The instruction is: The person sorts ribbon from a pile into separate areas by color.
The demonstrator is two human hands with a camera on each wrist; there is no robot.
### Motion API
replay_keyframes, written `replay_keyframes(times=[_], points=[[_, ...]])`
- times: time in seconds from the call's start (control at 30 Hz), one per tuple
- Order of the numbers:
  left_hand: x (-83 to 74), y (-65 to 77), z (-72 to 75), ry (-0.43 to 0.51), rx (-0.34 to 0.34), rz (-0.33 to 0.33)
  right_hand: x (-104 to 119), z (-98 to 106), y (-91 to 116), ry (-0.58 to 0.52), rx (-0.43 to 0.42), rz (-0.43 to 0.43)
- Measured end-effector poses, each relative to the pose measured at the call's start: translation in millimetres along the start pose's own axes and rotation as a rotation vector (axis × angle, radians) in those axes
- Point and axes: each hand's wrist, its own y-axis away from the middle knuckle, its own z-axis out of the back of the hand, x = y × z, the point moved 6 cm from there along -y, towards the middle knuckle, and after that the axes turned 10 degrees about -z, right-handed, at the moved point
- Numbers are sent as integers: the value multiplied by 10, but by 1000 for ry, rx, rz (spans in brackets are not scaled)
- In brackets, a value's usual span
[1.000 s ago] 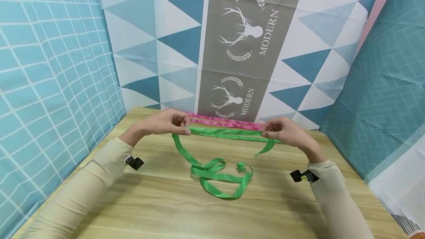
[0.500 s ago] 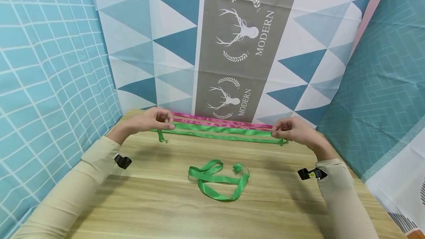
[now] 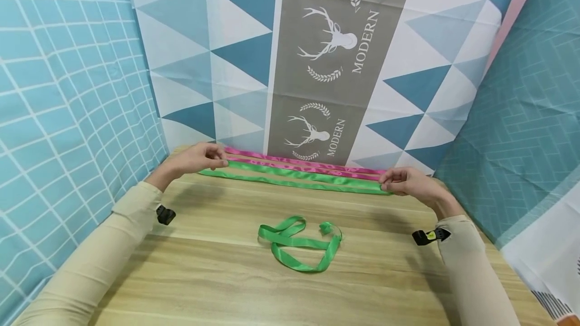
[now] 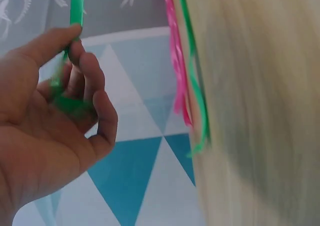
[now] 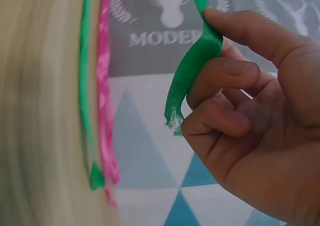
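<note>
Between my two hands a green ribbon (image 3: pixel 304 174) is stretched nearly straight across the back of the table. My left hand (image 3: pixel 199 157) pinches its left end between thumb and forefinger; a loose tail (image 4: pixel 70 104) curls by the other fingers in the left wrist view. At the right end, my right hand (image 3: pixel 412 184) pinches it the same way, and a frayed tip (image 5: pixel 174 121) hangs below the fingers in the right wrist view. A second green ribbon (image 3: pixel 281 182) lies straight on the table just in front of the held one. Two pink ribbons (image 3: pixel 299 161) run alongside behind it.
Another green ribbon (image 3: pixel 294 241) lies loosely looped mid-table, with a bunched end at its right. The wooden table (image 3: pixel 217 275) meets a patterned cloth wall (image 3: pixel 244 130) at the back. Cloth walls also stand left and right.
My hands have moved apart, drawing the held ribbon out to a longer, straighter span. Its dangling tails no longer show in the head view. The looped ribbon stays in place.
</note>
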Motion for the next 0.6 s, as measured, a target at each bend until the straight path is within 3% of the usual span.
replay_keyframes(times=[0.3,0.6], points=[[269,85,105,-113,-81,118,-487,-52,-244,2,-4,-109],[386,104,99,-167,-26,161,-717,-87,-302,53,-44,-135]])
